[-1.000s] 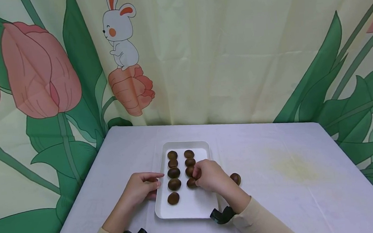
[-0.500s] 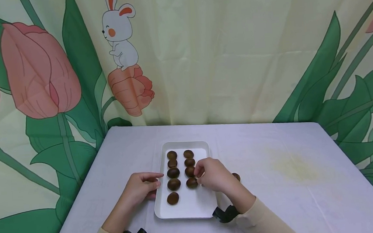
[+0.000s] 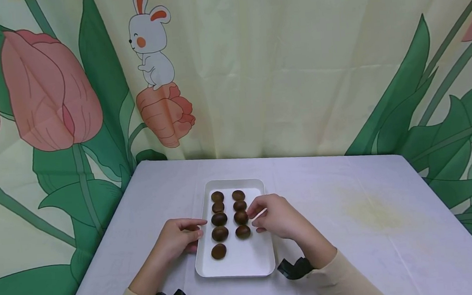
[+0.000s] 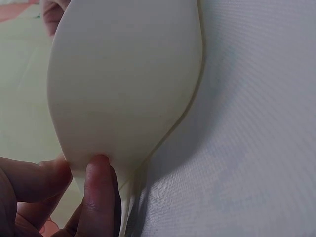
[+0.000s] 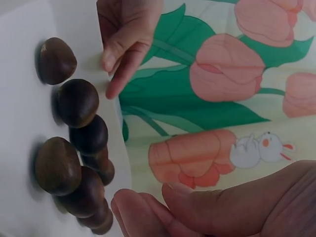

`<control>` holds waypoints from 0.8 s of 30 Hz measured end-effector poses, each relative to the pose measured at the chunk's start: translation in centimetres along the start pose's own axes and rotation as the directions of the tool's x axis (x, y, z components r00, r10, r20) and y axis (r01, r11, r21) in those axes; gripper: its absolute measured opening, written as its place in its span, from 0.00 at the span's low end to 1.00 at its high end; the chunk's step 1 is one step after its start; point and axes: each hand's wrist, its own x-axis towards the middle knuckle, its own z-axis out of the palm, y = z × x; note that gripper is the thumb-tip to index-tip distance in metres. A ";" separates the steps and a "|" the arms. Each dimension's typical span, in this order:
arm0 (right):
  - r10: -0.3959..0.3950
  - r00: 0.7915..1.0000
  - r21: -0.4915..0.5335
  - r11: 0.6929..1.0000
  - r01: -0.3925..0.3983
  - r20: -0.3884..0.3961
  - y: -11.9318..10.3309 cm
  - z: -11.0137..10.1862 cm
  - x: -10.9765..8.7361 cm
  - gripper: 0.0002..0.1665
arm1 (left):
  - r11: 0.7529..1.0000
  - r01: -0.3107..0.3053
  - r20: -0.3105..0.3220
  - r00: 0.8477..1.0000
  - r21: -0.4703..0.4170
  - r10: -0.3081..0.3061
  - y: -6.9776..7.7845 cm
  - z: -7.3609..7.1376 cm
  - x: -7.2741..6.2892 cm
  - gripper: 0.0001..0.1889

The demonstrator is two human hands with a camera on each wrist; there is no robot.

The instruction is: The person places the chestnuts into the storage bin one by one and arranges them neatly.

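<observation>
In the head view a white tray (image 3: 254,260) holds glossy brown chestnuts in two columns. The left column includes a front chestnut (image 3: 218,251); the right one ends with another chestnut (image 3: 243,232). My left hand (image 3: 178,237) rests at the tray's left side, and in the left wrist view its thumb (image 4: 98,195) presses on the outer wall. Over the right rim hovers my right hand (image 3: 277,216), thumb and fingers apart, close beside the right column. No chestnut shows between its fingers (image 5: 136,212) in the right wrist view.
A white cloth covers the table (image 3: 328,195), with a faint yellowish stain to the right. Behind it hangs a curtain (image 3: 279,68) printed with tulips and a rabbit. A black wrist mount (image 3: 295,269) sits on my right wrist.
My right hand has drawn back to the right from the front chestnut of the right column, its fingers spreading. The chestnut on the table at right is now hidden behind it. My left hand stays put.
</observation>
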 end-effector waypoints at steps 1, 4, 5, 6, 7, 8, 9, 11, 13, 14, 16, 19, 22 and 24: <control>0.002 1.000 0.008 1.000 -0.002 -0.001 0.0 -0.2 -0.1 0.11 | 1.000 0.002 -0.001 1.000 0.000 -0.002 0.0 0.0 0.0 0.15; 0.015 1.000 0.035 0.999 -0.015 -0.007 0.0 -0.7 -0.4 0.11 | 1.000 0.003 -0.001 1.000 -0.005 -0.003 0.1 0.0 0.0 0.15; 0.021 1.000 0.042 0.999 -0.020 -0.011 0.0 -0.9 -0.5 0.11 | 1.000 0.003 0.000 1.000 -0.007 -0.003 0.1 0.0 0.0 0.15; 0.024 1.000 0.049 0.999 -0.024 -0.014 0.0 -1.1 -0.6 0.10 | 1.000 -0.003 0.003 1.000 -0.005 0.003 0.1 0.0 0.0 0.15; 0.030 0.999 0.053 0.998 -0.028 -0.020 0.1 -1.2 -0.7 0.10 | 1.000 -0.003 0.003 1.000 -0.007 0.003 0.1 0.0 0.1 0.15; 0.034 0.999 0.056 0.998 -0.033 -0.025 0.2 -1.5 -0.8 0.10 | 1.000 -0.002 0.003 1.000 -0.008 0.002 0.1 0.0 0.1 0.15; 0.036 0.999 0.058 0.998 -0.034 -0.030 0.2 -1.7 -0.9 0.10 | 1.000 -0.001 0.002 1.000 -0.009 0.001 0.1 0.0 0.1 0.15; 0.035 0.999 0.059 0.998 -0.033 -0.041 0.4 -2.2 -1.2 0.10 | 1.000 0.001 0.001 1.000 -0.007 -0.001 0.1 0.0 0.1 0.15; 0.036 0.998 0.058 0.998 -0.033 -0.052 0.6 -2.7 -1.4 0.10 | 1.000 0.006 -0.002 1.000 -0.004 -0.006 0.1 0.0 0.1 0.15; 0.036 0.998 0.058 0.998 -0.033 -0.057 0.7 -2.9 -1.5 0.11 | 1.000 0.006 -0.002 1.000 -0.001 -0.006 0.1 0.0 0.1 0.15; 0.044 0.997 0.055 0.998 -0.040 -0.068 0.9 -3.4 -1.7 0.11 | 1.000 0.003 -0.003 1.000 0.004 -0.003 0.0 0.0 0.1 0.15; 0.066 0.994 0.044 0.997 -0.063 -0.088 1.5 -4.1 -1.9 0.12 | 1.000 -0.003 -0.002 1.000 0.004 0.003 0.1 0.0 0.1 0.15; 0.095 0.990 0.031 0.995 -0.092 -0.108 2.2 -4.8 -2.0 0.13 | 1.000 0.001 -0.003 1.000 0.003 -0.001 0.1 0.0 0.1 0.15; 0.112 0.987 0.018 0.994 -0.110 -0.117 2.7 -5.2 -2.2 0.13 | 1.000 0.005 -0.005 1.000 0.004 -0.005 0.1 0.0 0.0 0.15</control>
